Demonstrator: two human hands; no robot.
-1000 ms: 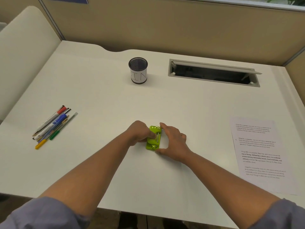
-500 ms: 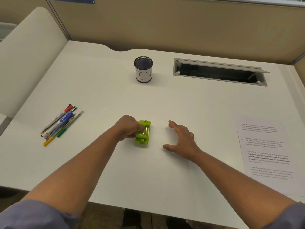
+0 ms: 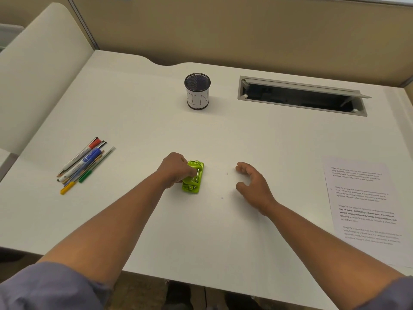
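Small lime-green plastic hole punch point(image 3: 194, 178) near centre of white desk point(image 3: 134, 121), left hand point(image 3: 176, 167) curled round its left side. Right hand point(image 3: 252, 184) to its right, fingers apart, holding nothing. Nothing between them but two tiny white specks. Bundle of coloured pens point(image 3: 85, 163) at left. Printed paper sheet point(image 3: 362, 204) at right. Black mesh pen cup point(image 3: 197, 91) far, only dark mesh visible inside. Open grey cable hatch point(image 3: 301, 97) far right.

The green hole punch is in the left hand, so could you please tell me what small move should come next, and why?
Probably the right hand should reach for the printed sheet and slide it toward the green hole punch. The left hand grips the punch, while the right hand is open, holds nothing, and lies between punch and sheet.
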